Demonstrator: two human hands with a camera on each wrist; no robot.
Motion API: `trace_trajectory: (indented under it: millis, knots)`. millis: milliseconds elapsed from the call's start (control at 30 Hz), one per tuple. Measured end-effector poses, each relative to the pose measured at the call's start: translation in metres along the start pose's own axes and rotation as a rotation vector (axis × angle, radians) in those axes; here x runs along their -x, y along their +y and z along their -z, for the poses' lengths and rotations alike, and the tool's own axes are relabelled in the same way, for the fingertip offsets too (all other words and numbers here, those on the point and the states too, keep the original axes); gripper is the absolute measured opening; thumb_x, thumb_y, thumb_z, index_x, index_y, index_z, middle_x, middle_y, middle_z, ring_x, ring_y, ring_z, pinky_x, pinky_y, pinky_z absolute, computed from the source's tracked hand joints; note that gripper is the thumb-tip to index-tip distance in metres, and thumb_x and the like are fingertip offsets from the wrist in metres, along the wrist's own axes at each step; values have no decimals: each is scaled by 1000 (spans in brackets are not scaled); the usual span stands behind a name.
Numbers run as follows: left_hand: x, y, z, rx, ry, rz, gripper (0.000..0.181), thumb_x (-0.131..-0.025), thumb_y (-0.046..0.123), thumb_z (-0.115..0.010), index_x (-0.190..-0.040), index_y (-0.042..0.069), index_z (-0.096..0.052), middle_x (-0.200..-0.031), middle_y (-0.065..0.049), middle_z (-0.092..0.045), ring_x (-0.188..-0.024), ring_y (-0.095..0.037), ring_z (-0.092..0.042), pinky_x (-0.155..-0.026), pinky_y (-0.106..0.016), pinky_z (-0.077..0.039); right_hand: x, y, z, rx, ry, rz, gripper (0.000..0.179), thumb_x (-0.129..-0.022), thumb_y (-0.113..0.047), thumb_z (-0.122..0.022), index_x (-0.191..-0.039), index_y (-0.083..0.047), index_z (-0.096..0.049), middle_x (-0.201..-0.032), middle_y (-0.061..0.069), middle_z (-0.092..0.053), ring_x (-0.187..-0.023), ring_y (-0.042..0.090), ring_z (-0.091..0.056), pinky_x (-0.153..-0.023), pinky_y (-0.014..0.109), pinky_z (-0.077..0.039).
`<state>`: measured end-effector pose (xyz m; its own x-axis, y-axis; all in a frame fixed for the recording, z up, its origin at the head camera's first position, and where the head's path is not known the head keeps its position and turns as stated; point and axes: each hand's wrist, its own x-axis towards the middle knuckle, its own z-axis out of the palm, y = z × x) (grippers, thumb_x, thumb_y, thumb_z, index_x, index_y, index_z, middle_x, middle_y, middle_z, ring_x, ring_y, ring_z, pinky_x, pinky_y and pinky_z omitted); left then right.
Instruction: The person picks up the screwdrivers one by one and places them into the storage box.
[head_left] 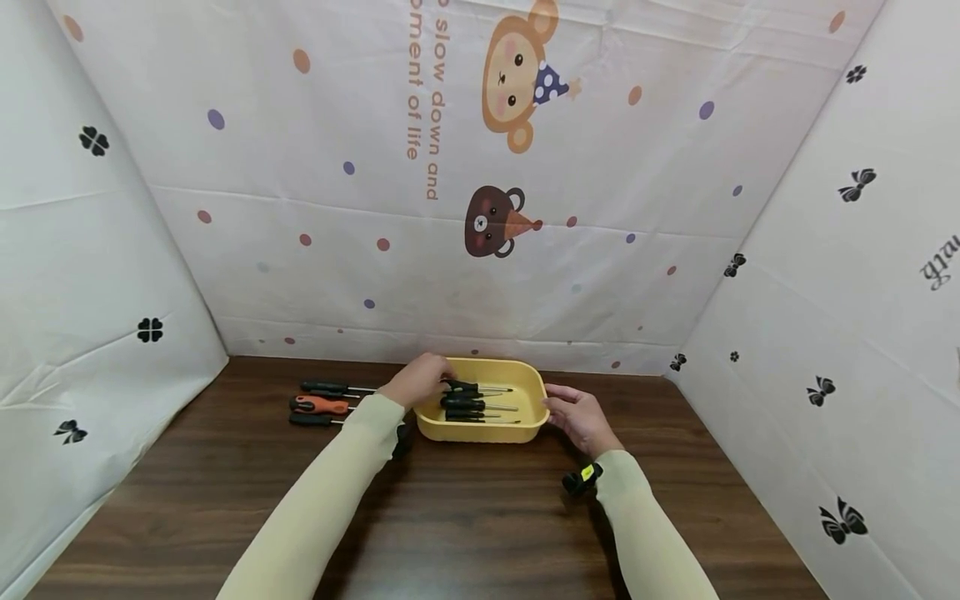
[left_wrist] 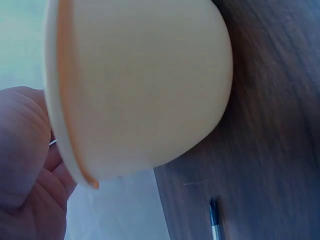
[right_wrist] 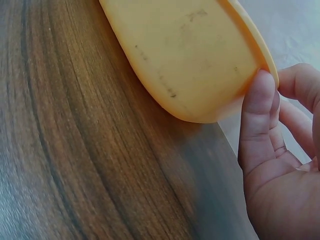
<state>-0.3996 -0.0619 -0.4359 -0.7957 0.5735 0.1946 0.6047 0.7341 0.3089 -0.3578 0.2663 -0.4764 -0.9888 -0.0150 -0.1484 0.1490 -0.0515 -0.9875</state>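
A yellow plastic bin stands on the table against the back wall, with several black-handled screwdrivers lying side by side in it. My left hand reaches over the bin's left rim, its fingers at the handle of the topmost screwdriver. In the left wrist view the bin's rim hides those fingertips, and a sliver of metal shows beside the palm. At the opposite end, my right hand pinches the rim, thumb on the outer wall and fingers behind the edge.
Left of the bin on the dark wooden table lie an orange-handled screwdriver and black-handled ones, their shafts pointing right. The left forearm partly covers them. White printed cloth walls in the table at the back and both sides.
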Motion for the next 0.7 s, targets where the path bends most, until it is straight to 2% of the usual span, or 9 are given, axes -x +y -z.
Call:
trace_trajectory:
  millis: [267, 333, 433, 500, 567, 700]
  knots:
    - [27, 2, 8, 14, 79, 34, 25, -98, 13, -70, -123, 11, -74, -125, -7, -72, -122, -29, -65, -105, -47, -52, 0, 1, -1, -12, -9, 12, 49, -95, 0, -69, -141, 8, -56, -119, 17, -73, -78, 11, -72, -70, 24, -61]
    - [35, 1, 8, 17, 111, 38, 25, -99, 14, -70, -123, 12, -74, -125, -7, -71, -122, -29, -65, -104, -47, -52, 1, 1, 0, -11, -9, 14, 49, -95, -1, -69, -142, 8, -55, -117, 16, -73, -78, 11, -72, -70, 24, -61]
    - [48, -1, 8, 39, 160, 43, 24, -98, 13, -71, -122, 12, -74, -121, -8, -70, -106, -25, -68, -93, -44, -57, 1, 1, 0, -15, -4, 16, 49, -95, 0, -69, -142, 7, -56, -116, 15, -74, -77, 10, -72, -70, 24, -60]
    - [58, -3, 8, 62, 191, 51, 25, -97, 13, -71, -122, 11, -74, -120, -8, -70, -102, -23, -68, -89, -42, -57, 1, 1, -1, -17, 3, 17, 49, -95, 0, -69, -141, 7, -56, -116, 15, -74, -77, 10, -72, -69, 24, -60]
    - [67, -6, 7, 77, 220, 65, 25, -97, 14, -72, -122, 9, -74, -118, -8, -70, -101, -22, -67, -89, -42, -58, 1, 1, -1, -15, 9, 20, 49, -95, 0, -69, -141, 7, -56, -117, 15, -73, -76, 10, -72, -69, 24, -61]
    - [86, -15, 5, 92, 248, 102, 26, -97, 15, -73, -122, 9, -74, -118, -5, -69, -110, -24, -67, -96, -45, -57, 2, 1, -2, -7, 17, 28, 48, -94, 1, -70, -140, 8, -57, -119, 15, -73, -74, 9, -71, -70, 24, -61]
